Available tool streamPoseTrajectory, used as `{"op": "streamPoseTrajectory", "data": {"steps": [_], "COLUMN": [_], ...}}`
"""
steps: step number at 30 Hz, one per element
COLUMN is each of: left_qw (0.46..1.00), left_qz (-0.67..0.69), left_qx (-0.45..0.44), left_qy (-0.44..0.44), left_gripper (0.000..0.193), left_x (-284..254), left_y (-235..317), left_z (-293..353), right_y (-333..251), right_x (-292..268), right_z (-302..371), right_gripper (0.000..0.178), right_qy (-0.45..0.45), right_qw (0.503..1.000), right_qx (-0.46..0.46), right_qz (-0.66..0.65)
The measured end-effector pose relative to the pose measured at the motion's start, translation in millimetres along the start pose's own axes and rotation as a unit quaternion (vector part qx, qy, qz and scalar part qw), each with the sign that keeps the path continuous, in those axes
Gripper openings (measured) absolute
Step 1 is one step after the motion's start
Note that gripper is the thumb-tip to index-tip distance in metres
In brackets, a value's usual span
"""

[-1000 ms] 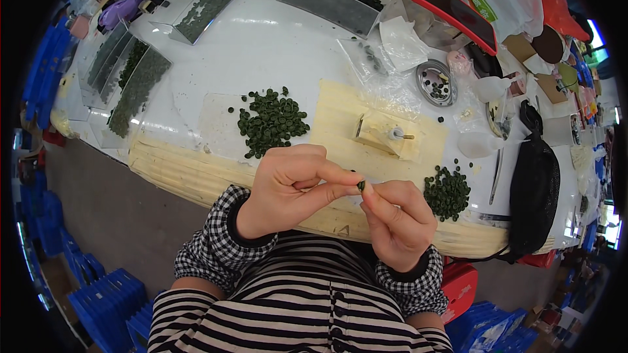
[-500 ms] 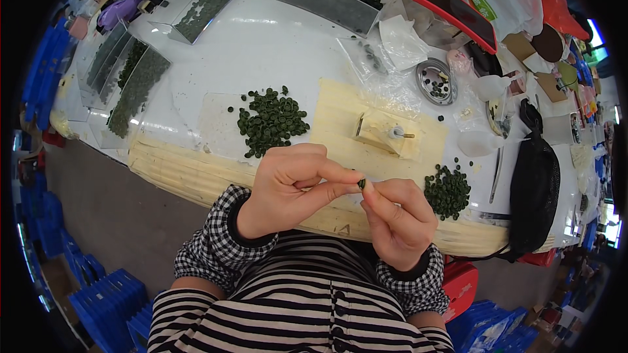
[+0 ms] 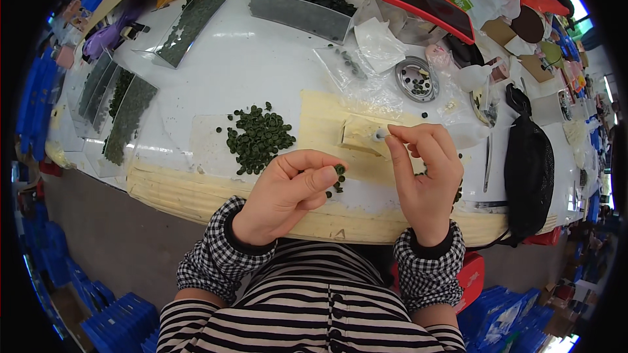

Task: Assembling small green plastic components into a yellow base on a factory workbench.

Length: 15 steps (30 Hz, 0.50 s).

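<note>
White bench top point(image 3: 222, 68) is bordered at the near side by a pale yellow strip point(image 3: 176, 183); a heap of green discs point(image 3: 258, 140) is spread left of centre. One small green piece point(image 3: 339, 168) is pinched between thumb and index of the left hand point(image 3: 284, 186); more pieces point(image 3: 337, 187) are seen just below, whether held or lying cannot be told. Judged from this pose, the piece is best gripped lightly by its rim, face left uncovered, and the pin point(image 3: 379, 134) on the cream block point(image 3: 356, 133) approached squarely. Left hand is angled up and rightward, fingers curled; right hand point(image 3: 428, 170) is held more upright, thumb and index tips close at the pin, contact unclear.
</note>
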<state>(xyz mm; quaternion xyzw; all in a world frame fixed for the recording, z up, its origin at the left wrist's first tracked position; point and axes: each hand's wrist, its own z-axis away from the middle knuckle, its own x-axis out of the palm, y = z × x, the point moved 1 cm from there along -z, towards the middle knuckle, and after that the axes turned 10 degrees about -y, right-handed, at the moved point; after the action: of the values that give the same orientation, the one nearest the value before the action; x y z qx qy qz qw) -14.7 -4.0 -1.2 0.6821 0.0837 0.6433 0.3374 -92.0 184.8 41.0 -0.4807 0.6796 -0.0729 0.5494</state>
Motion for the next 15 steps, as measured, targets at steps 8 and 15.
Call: {"op": "streamPoseTrajectory", "data": {"steps": [8, 15], "left_qw": [0.999, 0.999], "left_qz": [0.034, 0.026], "left_qx": [-0.015, -0.025], "left_qy": [-0.026, 0.0], "left_gripper": [0.018, 0.018], "left_x": [1.0, 2.8], "left_y": [1.4, -0.2], "left_z": [1.0, 0.9], "right_y": [-26.4, -31.5], "right_x": [-8.7, 9.2], "right_z": [13.8, 15.8], "right_gripper": [0.009, 0.014], "right_qy": [0.084, -0.033], "right_qw": [0.982, 0.944], "right_qx": [-0.05, -0.02], "right_qz": [-0.163, -0.328]}}
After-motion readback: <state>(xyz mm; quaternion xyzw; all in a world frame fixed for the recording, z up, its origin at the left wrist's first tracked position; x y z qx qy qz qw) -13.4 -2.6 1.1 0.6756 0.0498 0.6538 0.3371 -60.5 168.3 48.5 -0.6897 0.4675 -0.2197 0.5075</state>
